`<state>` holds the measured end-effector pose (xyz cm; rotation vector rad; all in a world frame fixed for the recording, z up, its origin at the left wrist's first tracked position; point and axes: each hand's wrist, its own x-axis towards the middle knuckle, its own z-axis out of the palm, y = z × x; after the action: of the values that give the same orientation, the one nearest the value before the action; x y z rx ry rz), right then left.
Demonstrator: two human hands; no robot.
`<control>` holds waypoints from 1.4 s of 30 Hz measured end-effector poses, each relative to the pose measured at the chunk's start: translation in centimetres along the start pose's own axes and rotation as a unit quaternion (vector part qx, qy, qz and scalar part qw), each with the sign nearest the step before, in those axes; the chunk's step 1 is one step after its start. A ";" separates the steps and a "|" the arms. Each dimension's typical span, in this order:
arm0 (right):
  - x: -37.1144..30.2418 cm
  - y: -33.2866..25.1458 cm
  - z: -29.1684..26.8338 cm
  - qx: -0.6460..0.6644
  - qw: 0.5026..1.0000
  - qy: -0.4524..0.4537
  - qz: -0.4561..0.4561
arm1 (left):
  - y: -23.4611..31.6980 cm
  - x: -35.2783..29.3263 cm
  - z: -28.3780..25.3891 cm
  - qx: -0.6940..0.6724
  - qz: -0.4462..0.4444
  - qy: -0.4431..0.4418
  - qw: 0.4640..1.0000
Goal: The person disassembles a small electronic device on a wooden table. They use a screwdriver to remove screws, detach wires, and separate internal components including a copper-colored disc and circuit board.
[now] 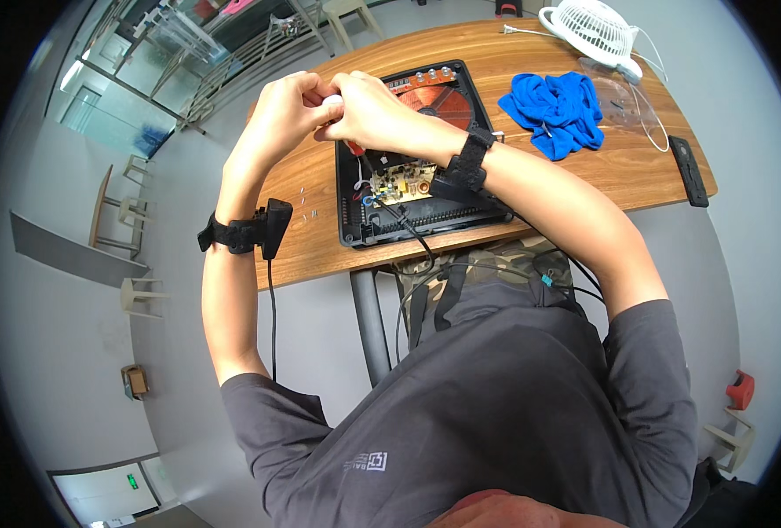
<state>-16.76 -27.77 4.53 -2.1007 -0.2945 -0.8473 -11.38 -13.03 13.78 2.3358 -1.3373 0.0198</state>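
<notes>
My left hand (290,104) and my right hand (371,110) meet above the far left corner of an opened induction cooker. Fingers of both are pinched together; whatever is between them is hidden. Below them, the cooker's black casing (348,231) lies on the table, its insides exposed. A copper coil (448,107) shows on the right side, partly behind my right hand and forearm. Nearer me sits a circuit board (397,187) with wires. A small red piece (355,149) peeks out under my right hand; its kind is unclear.
Several tiny parts (303,212) lie on the wooden table (294,255) left of the casing. A blue cloth (556,113), a clear plastic bag (624,101), a white fan (593,33) and a black bar (689,172) are to the right. A black power cord (419,236) hangs over the near edge.
</notes>
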 end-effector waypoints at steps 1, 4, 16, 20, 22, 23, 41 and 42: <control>0.0 -0.3 -0.2 0.010 0.999 -0.011 0.030 | -0.1 0.1 0.3 -0.010 -0.002 0.005 1.000; -0.4 -1.7 -1.0 0.056 0.993 -0.023 0.106 | 0.6 0.0 0.3 0.045 -0.016 0.021 0.999; -0.7 -1.9 -0.3 0.093 0.986 -0.058 0.125 | -2.1 -0.9 -0.2 -0.091 0.020 -0.019 0.995; -0.3 -2.8 -1.4 -0.037 0.992 -0.096 0.068 | -1.2 -0.6 0.5 -0.049 -0.011 0.006 0.999; -0.6 -2.0 -1.2 -0.074 0.995 -0.052 0.036 | -0.9 -0.1 0.9 -0.001 -0.003 0.029 1.000; -0.6 -1.3 -0.9 -0.048 0.997 -0.031 0.049 | -0.9 0.1 1.2 -0.025 -0.018 0.042 0.999; -0.7 -1.6 -0.5 0.019 0.990 -0.087 0.106 | -1.1 -0.8 0.8 -0.056 -0.028 0.005 0.998; -0.6 -1.3 -0.3 0.011 0.992 -0.071 0.105 | -1.2 -0.6 1.0 -0.041 -0.022 0.019 0.999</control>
<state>-18.00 -27.09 5.03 -2.1305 -0.1530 -0.5683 -10.92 -12.42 12.27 2.2841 -1.2443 -0.0048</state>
